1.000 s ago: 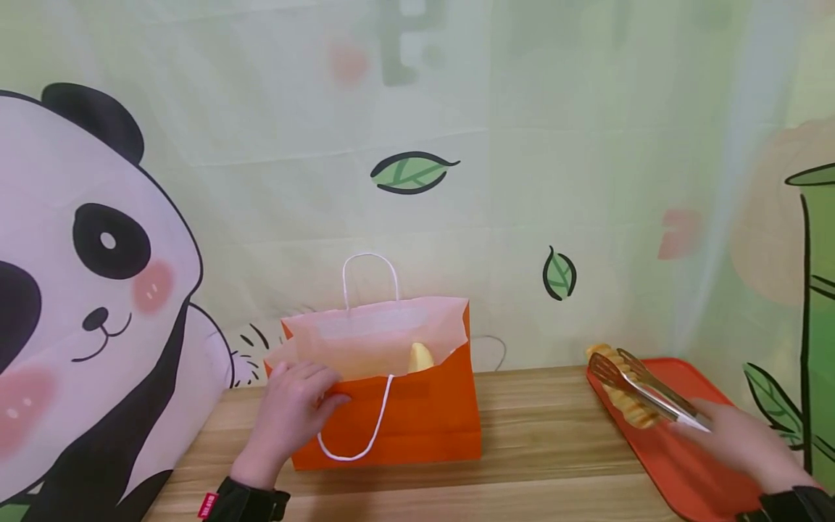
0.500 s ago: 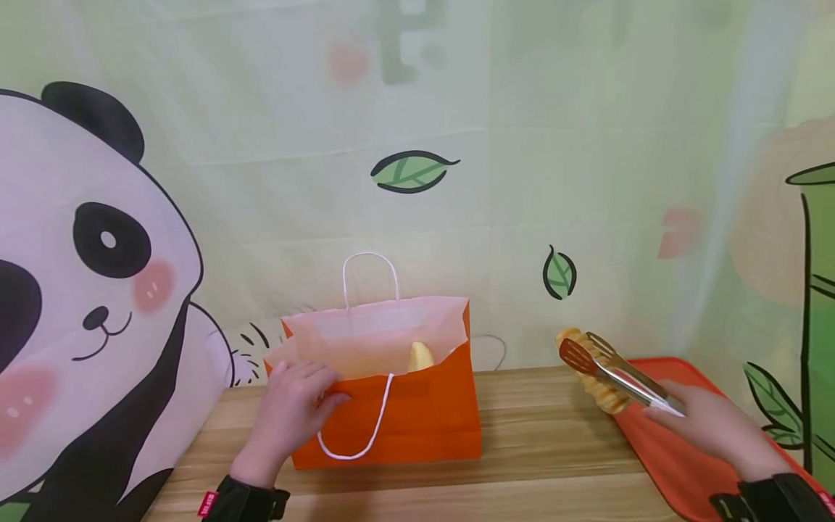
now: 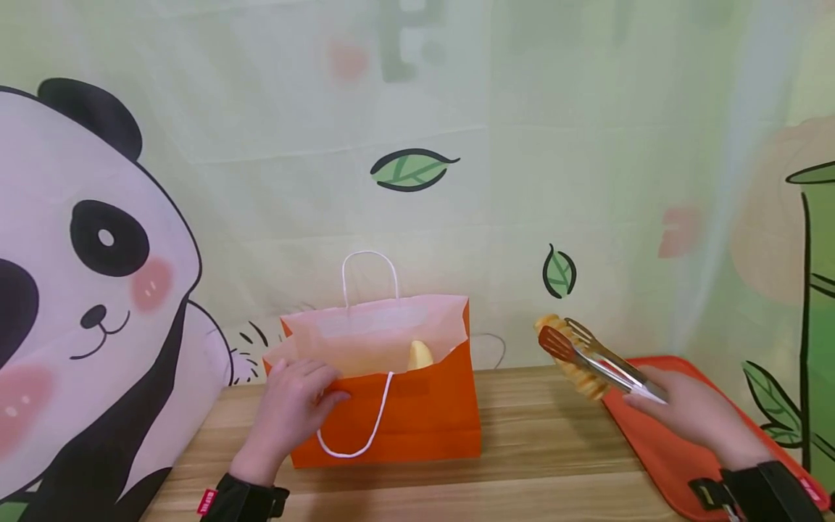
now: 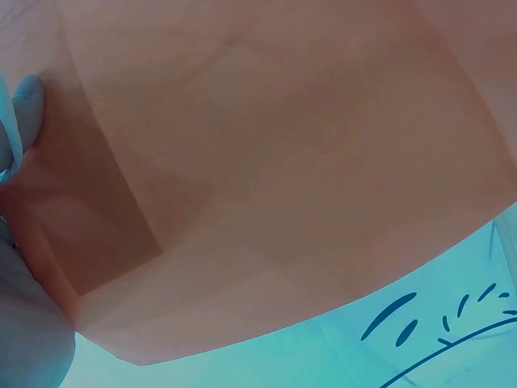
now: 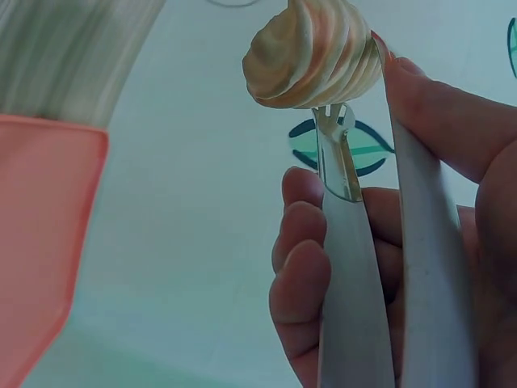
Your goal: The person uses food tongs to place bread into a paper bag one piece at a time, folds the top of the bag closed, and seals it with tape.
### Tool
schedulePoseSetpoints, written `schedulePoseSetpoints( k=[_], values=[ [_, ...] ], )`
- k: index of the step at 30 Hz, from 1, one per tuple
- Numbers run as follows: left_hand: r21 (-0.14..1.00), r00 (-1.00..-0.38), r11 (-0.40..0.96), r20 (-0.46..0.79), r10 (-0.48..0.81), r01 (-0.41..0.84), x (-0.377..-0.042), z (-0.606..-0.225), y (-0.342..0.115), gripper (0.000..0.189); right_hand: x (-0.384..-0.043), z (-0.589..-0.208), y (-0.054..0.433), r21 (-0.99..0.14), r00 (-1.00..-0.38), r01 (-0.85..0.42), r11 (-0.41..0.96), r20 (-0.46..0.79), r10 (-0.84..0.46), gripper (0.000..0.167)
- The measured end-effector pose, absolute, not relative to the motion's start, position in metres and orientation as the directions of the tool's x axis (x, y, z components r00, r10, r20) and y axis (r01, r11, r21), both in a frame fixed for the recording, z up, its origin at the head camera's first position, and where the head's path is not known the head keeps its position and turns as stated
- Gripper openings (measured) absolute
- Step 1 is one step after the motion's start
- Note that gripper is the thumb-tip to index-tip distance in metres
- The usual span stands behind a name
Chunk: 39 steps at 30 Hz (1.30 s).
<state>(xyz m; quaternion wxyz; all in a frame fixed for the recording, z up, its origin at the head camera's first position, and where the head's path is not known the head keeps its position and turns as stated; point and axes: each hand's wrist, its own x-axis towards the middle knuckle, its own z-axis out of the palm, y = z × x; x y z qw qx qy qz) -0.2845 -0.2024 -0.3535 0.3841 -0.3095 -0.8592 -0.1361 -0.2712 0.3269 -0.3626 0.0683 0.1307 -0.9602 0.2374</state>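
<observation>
An orange paper bag [image 3: 424,413] with white cord handles stands with its mouth gaping. My left hand [image 3: 287,413] pinches its front rim near the left corner, thumb outside; the left wrist view looks onto the bag's inner paper [image 4: 283,162]. Inside, a pale yellow piece [image 3: 420,356] pokes up at the rim. With my right hand [image 3: 694,413] I grip metal tongs [image 3: 622,375] with brown tips. A ridged, twisted bread roll [image 5: 311,61] is clamped between the tips, raised over the table between tray and bag.
A red tray [image 3: 672,453] lies at the right of the wooden table [image 3: 548,442], partly under my right forearm. Behind the table hangs a printed cloth [image 3: 496,181] with a panda and leaves.
My right hand has carried the tongs and bread roll leftward and slightly up, away from over the tray toward the bag. My left hand has stayed at the bag's rim.
</observation>
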Motion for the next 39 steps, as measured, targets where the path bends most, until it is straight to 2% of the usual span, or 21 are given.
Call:
schedulePoseSetpoints(
  k=[8,21,32,39],
  values=[
    [0.002,-0.513,0.769,0.745,0.425,0.64,-0.284,-0.352,-0.202,0.03,-0.276,-0.351,0.314,-0.415,-0.944,-0.303,0.858,0.251,-0.212,0.065],
    [0.006,-0.527,0.778,0.739,0.421,0.629,-0.284,-0.353,-0.202,0.03,-0.284,-0.325,0.288,-0.396,-0.926,-0.344,0.851,0.295,-0.237,0.058],
    [0.012,-0.533,0.781,0.737,0.415,0.625,-0.285,-0.354,-0.201,0.029,-0.289,-0.305,0.266,-0.341,-0.882,-0.421,0.841,0.368,-0.293,0.05],
    [0.011,-0.525,0.775,0.743,0.416,0.631,-0.286,-0.354,-0.202,0.029,-0.29,-0.296,0.248,-0.258,-0.858,-0.424,0.868,0.42,-0.295,0.056]
  ],
)
